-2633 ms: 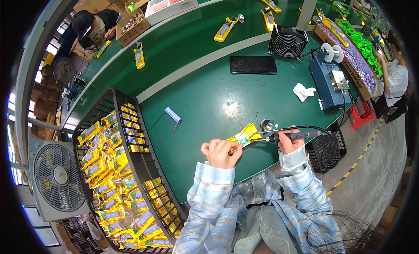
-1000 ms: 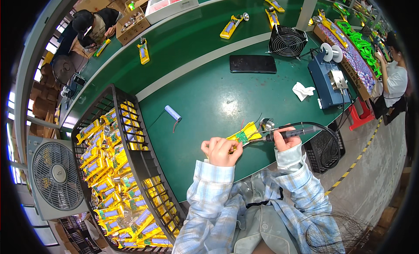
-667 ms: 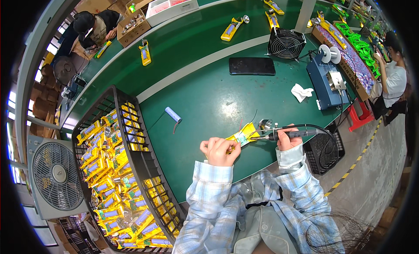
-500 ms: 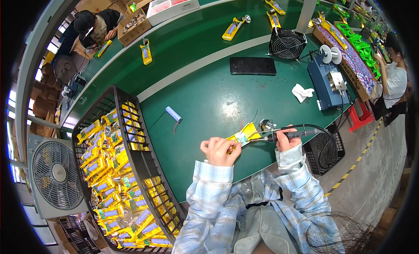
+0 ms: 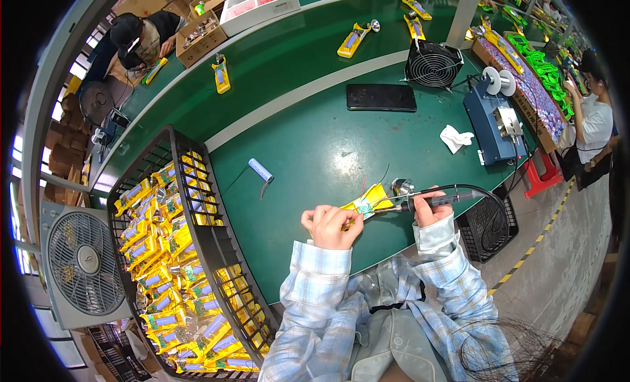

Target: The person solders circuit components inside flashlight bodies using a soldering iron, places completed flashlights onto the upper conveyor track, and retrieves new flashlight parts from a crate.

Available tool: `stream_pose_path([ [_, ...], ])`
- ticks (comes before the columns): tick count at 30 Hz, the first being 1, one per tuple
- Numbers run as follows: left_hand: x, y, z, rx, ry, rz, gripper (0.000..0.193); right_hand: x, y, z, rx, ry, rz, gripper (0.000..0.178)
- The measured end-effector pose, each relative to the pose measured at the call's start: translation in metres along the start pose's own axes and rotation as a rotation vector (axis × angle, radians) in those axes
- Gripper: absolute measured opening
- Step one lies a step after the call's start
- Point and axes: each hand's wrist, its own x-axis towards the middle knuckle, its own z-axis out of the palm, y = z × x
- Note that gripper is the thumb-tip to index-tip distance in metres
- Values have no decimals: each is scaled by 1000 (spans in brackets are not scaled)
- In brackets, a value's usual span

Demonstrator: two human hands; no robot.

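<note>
Near the front of the green table, my left hand point(image 5: 331, 227) is closed on the near end of a yellow flashlight housing point(image 5: 377, 195). A small green circuit board point(image 5: 362, 205) with thin wires lies on the housing beside my fingertips. At its other end is a shiny round reflector point(image 5: 401, 186). My right hand point(image 5: 431, 211) grips a black soldering iron point(image 5: 447, 199), its tip pointing left at the circuit board; whether it touches is too small to tell. Farther left lies a blue cylindrical battery point(image 5: 260, 169) with wire leads, apart from both hands.
A black basket point(image 5: 207, 234) full of yellow housings stands at left, beside a box fan point(image 5: 88, 260). Toward the back are a phone point(image 5: 381, 98), a small black fan point(image 5: 433, 65), white tissue point(image 5: 455, 138) and a blue solder-feeding machine point(image 5: 489, 129). Other people sit beyond.
My hands, the soldering iron and the housing stay almost in place. The yellow pieces on the far green strip sit very slightly farther right.
</note>
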Motion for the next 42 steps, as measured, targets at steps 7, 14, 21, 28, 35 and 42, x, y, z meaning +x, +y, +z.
stream_pose_path([
  [7, 0, -1, 0, 1, -6, 13, 13, -5, -8, 9, -83, -3, -115, 6],
  [14, -2, -1, 1, 14, 5, 33, 14, -7, -3, 8, -247, 0, -176, 6],
  [21, 0, -2, 1, 6, -2, 13, 13, -6, -3, 2, -227, -10, -300, 6],
  [28, -2, -4, 2, -5, -5, 2, 13, -4, -8, -11, 74, 129, -74, 8],
  [35, -2, -4, 2, -20, 11, 9, 12, 1, -4, -14, 153, 158, -30, 6],
  [42, -2, -4, 0, -19, -3, 17, 12, 0, -1, -11, 32, 66, -12, 9],
])
